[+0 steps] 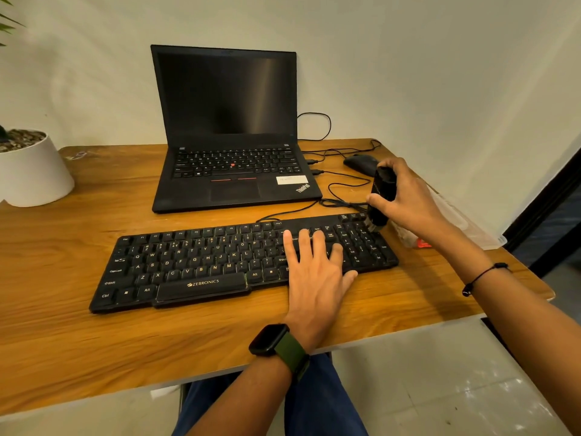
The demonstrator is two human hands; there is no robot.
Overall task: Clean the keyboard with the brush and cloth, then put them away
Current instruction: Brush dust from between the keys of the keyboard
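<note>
A black Zebronics keyboard (pixel 195 265) lies across the wooden desk in front of me. My left hand (pixel 314 272), with a watch on the wrist, rests flat on the keys near the Enter and arrow block, fingers spread. My right hand (pixel 408 199) grips a black brush (pixel 382 199) held upright, its bristle end touching the top right corner of the number pad. No cloth is identifiable; a clear plastic bag or box (pixel 456 221) with something pale and a red item lies behind my right hand.
An open black laptop (pixel 229 133) stands behind the keyboard, screen dark. A black mouse (pixel 361 163) and tangled cables (pixel 342 184) lie at the back right. A white plant pot (pixel 31 171) sits at the far left. The desk edge (pixel 518 291) runs close on the right.
</note>
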